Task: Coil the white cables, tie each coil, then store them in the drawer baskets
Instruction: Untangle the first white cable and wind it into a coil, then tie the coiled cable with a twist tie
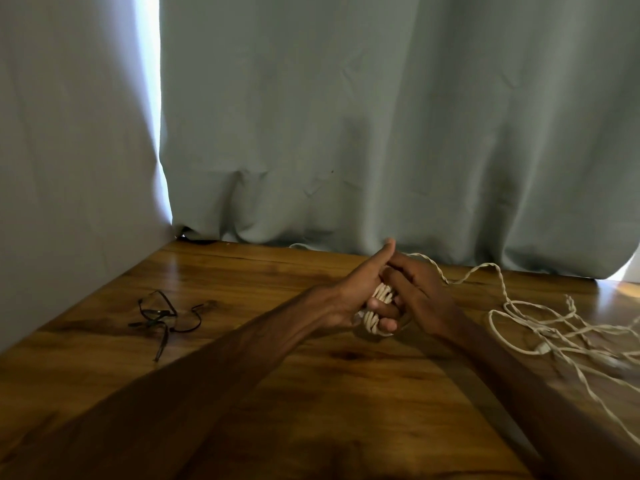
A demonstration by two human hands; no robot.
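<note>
A home room, judging by the wooden table (242, 393) against grey-green curtains (346, 133).

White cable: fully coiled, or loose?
Partly coiled. Several turns of the white cable sit round the left hand; the right hand holds the strand; the rest lies loose on the table.

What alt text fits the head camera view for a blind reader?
Over a wooden table, the left hand holds a small coil of white cable while the right hand pinches it. Loose cable sprawls to the right, dark thin straps lie at the left, and a grey curtain hangs behind.
</note>
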